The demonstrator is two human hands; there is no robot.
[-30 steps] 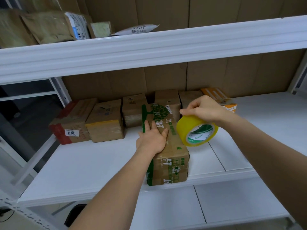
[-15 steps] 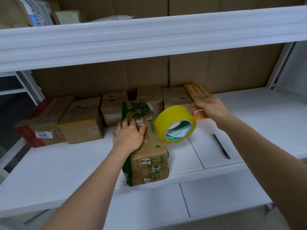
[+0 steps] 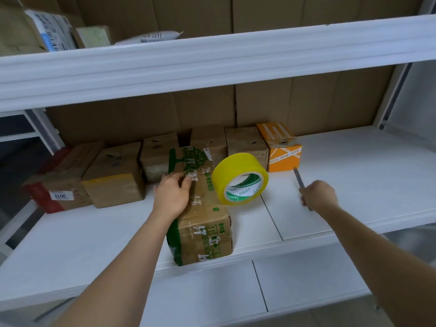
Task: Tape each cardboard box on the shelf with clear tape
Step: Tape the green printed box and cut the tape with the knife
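A long cardboard box with green print (image 3: 203,223) lies on the white shelf (image 3: 94,232), reaching to its front edge. My left hand (image 3: 172,194) rests flat on the box's top. A yellow roll of tape (image 3: 239,179) leans against the box's right side, with no hand on it. To the right, my right hand (image 3: 318,195) grips a thin dark blade-like tool (image 3: 299,179) that points toward the back of the shelf.
Several brown cardboard boxes (image 3: 113,173) stand in a row along the back, with an orange box (image 3: 282,147) at the right end. The upper shelf rail (image 3: 212,60) hangs above; parcels (image 3: 52,29) lie on it. A lower shelf (image 3: 306,282) sits below.
My right hand let go of the tape roll, which now leans on the box, moved right and took hold of the thin dark tool. My left hand stayed on the box.
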